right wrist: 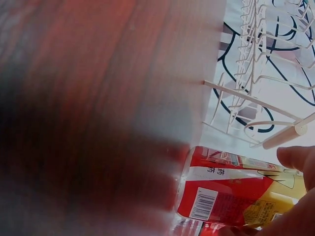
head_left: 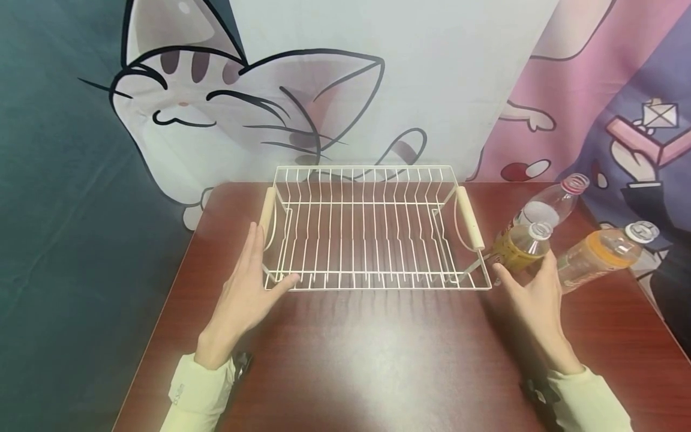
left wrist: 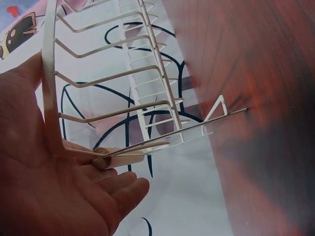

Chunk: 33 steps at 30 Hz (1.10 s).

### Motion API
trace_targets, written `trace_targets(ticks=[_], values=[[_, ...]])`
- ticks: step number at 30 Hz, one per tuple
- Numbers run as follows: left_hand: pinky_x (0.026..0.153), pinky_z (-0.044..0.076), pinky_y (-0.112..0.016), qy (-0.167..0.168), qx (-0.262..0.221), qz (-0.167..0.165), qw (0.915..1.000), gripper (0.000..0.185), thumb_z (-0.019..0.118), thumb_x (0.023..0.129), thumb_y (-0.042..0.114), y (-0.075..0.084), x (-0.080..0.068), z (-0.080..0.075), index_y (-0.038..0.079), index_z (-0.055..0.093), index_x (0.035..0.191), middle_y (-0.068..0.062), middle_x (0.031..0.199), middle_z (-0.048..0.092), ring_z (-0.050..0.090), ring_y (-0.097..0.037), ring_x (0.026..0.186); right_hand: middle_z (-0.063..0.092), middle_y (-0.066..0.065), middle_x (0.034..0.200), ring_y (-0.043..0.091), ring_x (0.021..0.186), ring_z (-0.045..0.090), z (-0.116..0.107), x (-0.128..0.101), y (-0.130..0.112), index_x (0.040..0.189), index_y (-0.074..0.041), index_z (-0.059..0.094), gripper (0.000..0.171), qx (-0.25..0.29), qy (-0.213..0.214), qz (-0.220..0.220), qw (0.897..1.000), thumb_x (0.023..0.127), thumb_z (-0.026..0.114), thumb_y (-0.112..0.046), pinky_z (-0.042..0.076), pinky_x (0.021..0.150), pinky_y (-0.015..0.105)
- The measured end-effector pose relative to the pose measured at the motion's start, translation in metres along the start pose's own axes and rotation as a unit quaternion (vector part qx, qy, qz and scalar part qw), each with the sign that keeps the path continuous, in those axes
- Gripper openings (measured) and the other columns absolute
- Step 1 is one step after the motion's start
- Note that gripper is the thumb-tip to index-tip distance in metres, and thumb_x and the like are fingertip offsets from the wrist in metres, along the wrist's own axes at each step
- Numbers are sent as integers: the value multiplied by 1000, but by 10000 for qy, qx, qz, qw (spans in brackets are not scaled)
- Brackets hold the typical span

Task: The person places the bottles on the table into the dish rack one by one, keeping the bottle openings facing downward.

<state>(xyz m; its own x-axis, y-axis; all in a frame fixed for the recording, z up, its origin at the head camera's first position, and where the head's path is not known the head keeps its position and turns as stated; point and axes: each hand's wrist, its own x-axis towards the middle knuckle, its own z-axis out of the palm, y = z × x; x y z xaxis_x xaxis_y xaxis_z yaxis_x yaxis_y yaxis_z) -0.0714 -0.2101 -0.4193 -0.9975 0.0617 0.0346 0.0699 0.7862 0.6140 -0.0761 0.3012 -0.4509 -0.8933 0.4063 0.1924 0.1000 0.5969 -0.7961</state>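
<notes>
Behind the work surface hangs a printed cloth backdrop (head_left: 378, 78) with a cartoon cat on white, dark teal at one side and pink and purple figures at the other. Work surface: a dark red-brown wooden table (head_left: 378, 360).

Left hand (head_left: 245, 285): fingers straight and relaxed, palm set against the near left end of a white wire dish rack with pale wooden handles (head_left: 367, 234). The thumb lies along the rack's near rail. In the left wrist view the rack's corner wire and one wooden handle rest across the open palm; nothing is clasped.

Right hand (head_left: 531, 294): fingers extended, not curled round anything, held just off the rack's near right corner. Directly beyond its fingertips stands a clear plastic bottle with a yellow label and pale cap (head_left: 520, 246); the head view shows the fingertips at the bottle's side. The right wrist view shows a red and yellow label with a barcode close under the fingers. Firm contact cannot be confirmed.

Further out from the right hand stand a taller clear plastic bottle with a pink cap (head_left: 550, 204) and a clear plastic bottle with an orange label (head_left: 601, 255), both clear of the hand.

Rack position: centred at the table's far half, between the two hands. Both wrists wear pale yellow sleeves (head_left: 197, 393).
</notes>
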Motion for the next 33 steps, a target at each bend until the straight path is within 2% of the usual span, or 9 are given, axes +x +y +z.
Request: trace_targets(ticks=[4, 8, 11, 14, 17, 24, 26, 29, 33], values=[[122, 30, -79, 2, 19, 13, 10000, 119, 74, 101, 62, 0, 0, 0, 23, -8, 179, 6, 185, -13, 9, -37, 172, 55, 26, 155, 46, 139, 58, 1, 1, -1, 168, -4, 36, 88, 39, -13, 32, 10000, 96, 84, -15, 44, 121, 61], [121, 31, -80, 7, 54, 33, 10000, 120, 74, 101, 63, 0, 0, 0, 23, -8, 179, 6, 186, -13, 10, -38, 171, 56, 26, 152, 45, 137, 59, 1, 3, 2, 167, -1, 33, 86, -32, -23, 100, 9999, 98, 82, -14, 48, 121, 52], [120, 32, -81, -1, 87, 47, 10000, 120, 73, 101, 64, 0, 0, 0, 22, -7, 179, 5, 185, -14, 10, -38, 171, 57, 28, 150, 45, 136, 59, 0, 3, 4, 167, 0, 32, 84, -47, -37, 144, 9999, 99, 81, -13, 49, 121, 51], [121, 31, -80, -2, 89, 60, 9999, 119, 74, 101, 62, -1, 0, 0, 21, -7, 179, 5, 185, -14, 9, -38, 171, 58, 31, 149, 47, 137, 58, -1, 3, 4, 166, 1, 32, 83, -32, -54, 171, 9998, 100, 80, -14, 45, 120, 59], [122, 31, -80, -1, 98, 66, 9999, 119, 74, 101, 62, -1, 0, 0, 21, -7, 179, 5, 185, -14, 9, -38, 171, 58, 32, 148, 47, 137, 57, -2, 2, 3, 165, 2, 32, 82, -56, -37, 221, 9997, 100, 80, -17, 43, 119, 61], [122, 31, -80, -20, 103, 60, 9999, 118, 73, 102, 62, 0, -1, -1, 23, -8, 179, 5, 185, -14, 8, -38, 172, 58, 17, 151, 29, 135, 60, -7, -1, -6, 164, -7, 37, 80, 138, 117, 453, 9988, 99, 82, -18, 51, 117, 33], [121, 31, -80, -23, 100, 58, 9999, 118, 73, 102, 62, 0, -1, -1, 23, -8, 179, 5, 185, -15, 8, -38, 172, 57, 18, 154, 33, 138, 60, -11, -2, -10, 165, -8, 36, 81, 164, 152, 473, 9986, 100, 81, -19, 49, 120, 37], [120, 32, -81, -20, 120, 56, 9999, 117, 72, 103, 62, 0, -1, -1, 23, -8, 179, 5, 185, -15, 9, -39, 171, 56, 22, 158, 39, 142, 56, -18, -4, -15, 166, -11, 36, 82, 170, 294, 472, 9983, 99, 81, -22, 41, 126, 43], [118, 33, -82, -18, 158, 54, 9999, 117, 72, 103, 63, 1, -1, -2, 23, -8, 179, 4, 185, -15, 9, -40, 171, 60, 18, 154, 27, 139, 57, -24, -8, -21, 164, -18, 42, 79, 167, 532, 386, 9977, 97, 83, -23, 39, 120, 32]])
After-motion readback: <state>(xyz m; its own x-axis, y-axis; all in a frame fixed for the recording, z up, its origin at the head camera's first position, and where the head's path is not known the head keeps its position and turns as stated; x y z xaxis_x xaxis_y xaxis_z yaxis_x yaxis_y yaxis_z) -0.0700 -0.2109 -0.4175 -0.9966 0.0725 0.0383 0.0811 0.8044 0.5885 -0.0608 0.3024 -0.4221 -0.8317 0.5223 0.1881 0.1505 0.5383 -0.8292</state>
